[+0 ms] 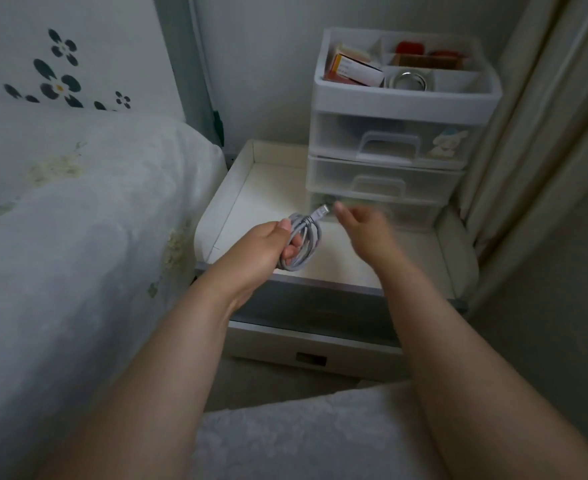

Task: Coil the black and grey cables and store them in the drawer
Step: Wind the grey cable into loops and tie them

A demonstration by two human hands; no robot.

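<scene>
I see a smooth grey rubbery-looking cable [303, 237], translucent matt plastic drawers [386, 140] in a white plastic organiser [403, 98], soft cloth bedding [78, 202] and a curtain [545, 133].

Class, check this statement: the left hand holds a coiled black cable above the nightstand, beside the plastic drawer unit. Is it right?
Not quite. The head view shows the cable is grey, not black. The left hand does hold it coiled above the nightstand, beside the plastic drawer unit.

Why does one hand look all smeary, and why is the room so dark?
Head view: the right hand is motion-blurred, so its fingers smear together; the left hand gripping the grey cable looks sharper. The light is dim and flat, with darker corners. The wide lens bends the drawer unit and curtain at the edges.
</scene>
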